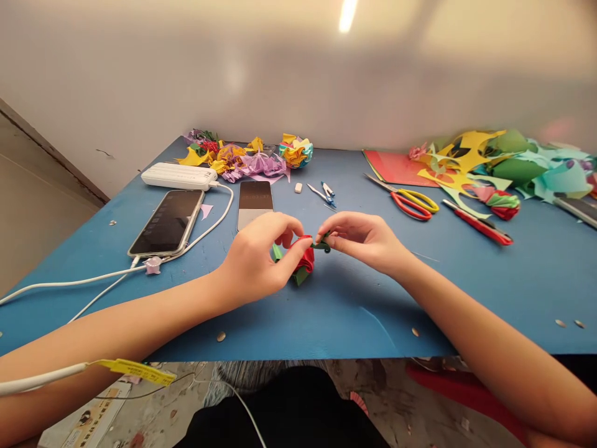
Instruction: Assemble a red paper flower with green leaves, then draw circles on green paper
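A red paper flower (306, 256) with green paper leaves is pinched in my left hand (261, 255), just above the blue table (326, 330). Part of the flower is covered by my left thumb and fingers. My right hand (361, 239) has its thumb and forefinger closed on a small curled green paper leaf (321, 245) at the flower's right side. A phone (255, 202) lies behind my left hand, partly hidden by it.
Beyond my hands lie an eraser (298, 187), a compass (321, 195), scissors (405, 199) and a red-handled cutter (480, 224). Crumpled paper (256, 163) is at the back left, cut paper scraps (513, 165) at the right. A phone (166, 223), power bank (180, 177) and white cable (217, 219) occupy the left.
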The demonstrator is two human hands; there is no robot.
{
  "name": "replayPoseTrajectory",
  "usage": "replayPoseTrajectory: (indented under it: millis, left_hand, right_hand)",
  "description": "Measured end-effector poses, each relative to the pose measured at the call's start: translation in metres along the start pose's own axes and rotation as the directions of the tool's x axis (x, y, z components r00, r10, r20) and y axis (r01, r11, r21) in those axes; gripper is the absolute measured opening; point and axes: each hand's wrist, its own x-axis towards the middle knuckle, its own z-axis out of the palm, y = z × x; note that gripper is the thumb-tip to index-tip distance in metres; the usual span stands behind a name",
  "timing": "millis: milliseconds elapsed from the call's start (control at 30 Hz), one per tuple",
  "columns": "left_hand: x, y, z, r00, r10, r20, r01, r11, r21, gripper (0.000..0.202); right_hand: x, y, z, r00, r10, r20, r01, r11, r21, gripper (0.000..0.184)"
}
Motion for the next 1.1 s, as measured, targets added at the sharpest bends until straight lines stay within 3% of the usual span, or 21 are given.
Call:
replayPoseTrajectory:
  millis: [200, 367, 500, 600, 733, 900, 1100]
  left_hand:
    - [0.0, 0.012, -0.007, 0.969, -0.181, 0.167, 0.216, 0.95, -0.223, 0.033]
    - [0.005, 0.017, -0.014, 0.92, -0.205, 0.335, 0.317, 0.891, -0.325, 0.032]
    - [0.013, 0.014, -0.019, 0.855, -0.203, 0.477, 0.353, 0.901, -0.25, 0.025]
    - [0.014, 0.012, -0.021, 0.871, -0.178, 0.457, 0.288, 0.94, -0.183, 0.021]
    - [0.007, 0.013, -0.022, 0.928, -0.016, 0.373, 0.076, 0.986, -0.148, 0.016]
    - [-0.001, 0.017, -0.019, 0.924, 0.115, 0.365, -0.08, 0.991, -0.11, 0.015]
    - [-0.006, 0.016, -0.014, 0.928, 0.161, 0.336, -0.15, 0.987, -0.058, 0.018]
  right_hand:
    - [-0.009, -0.012, 0.011, 0.959, -0.242, -0.146, 0.215, 0.96, -0.182, 0.015]
    - [-0.017, -0.022, 0.025, 0.89, -0.453, -0.054, 0.408, 0.843, -0.35, 0.033]
    - [-0.021, -0.028, 0.03, 0.889, -0.456, 0.039, 0.438, 0.825, -0.358, 0.032]
    - [-0.023, -0.031, 0.032, 0.917, -0.399, 0.022, 0.379, 0.852, -0.361, 0.029]
    - [-0.021, -0.029, 0.033, 0.928, -0.341, -0.147, 0.246, 0.861, -0.445, 0.019]
    - [-0.018, -0.027, 0.032, 0.954, -0.299, -0.017, 0.26, 0.855, -0.448, 0.003]
    - [-0.022, -0.029, 0.032, 0.965, -0.258, 0.044, 0.25, 0.858, -0.448, 0.012]
